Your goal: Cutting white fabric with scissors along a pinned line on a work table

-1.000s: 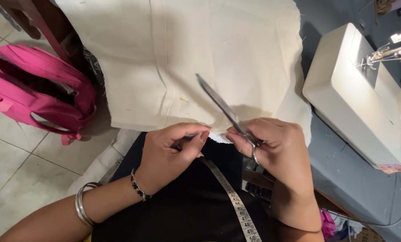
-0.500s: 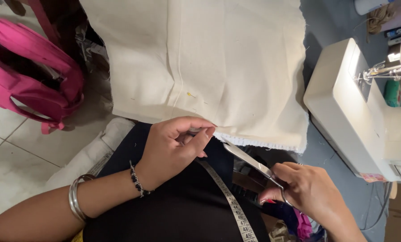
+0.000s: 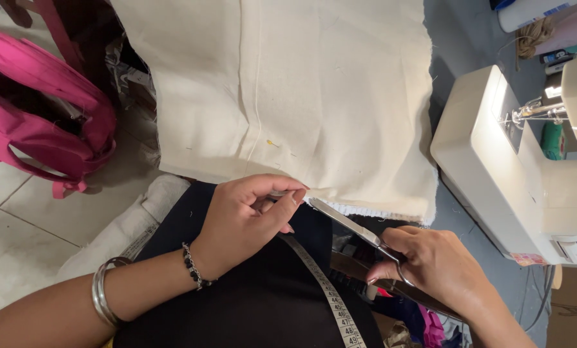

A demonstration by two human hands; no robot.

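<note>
A large piece of cream fabric (image 3: 301, 90) lies spread in front of me, folded along its near edge, with a yellow-headed pin (image 3: 270, 142) stuck in it. My left hand (image 3: 246, 219) pinches the fabric's near edge between thumb and fingers. My right hand (image 3: 440, 267) holds a pair of metal scissors (image 3: 346, 222), fingers through the handles. The blade tips point up-left and reach the fabric edge right beside my left fingertips. A measuring tape (image 3: 327, 296) hangs down over my black top.
A white sewing machine (image 3: 514, 174) stands at the right on a blue-grey table. A pink backpack (image 3: 40, 109) lies on the tiled floor at the left. Coloured cloth scraps (image 3: 423, 319) sit below my right hand.
My right hand pulled the scissors off the fabric and down to the right, then brought the tips back to the edge by my left fingers. The left hand kept its pinch.
</note>
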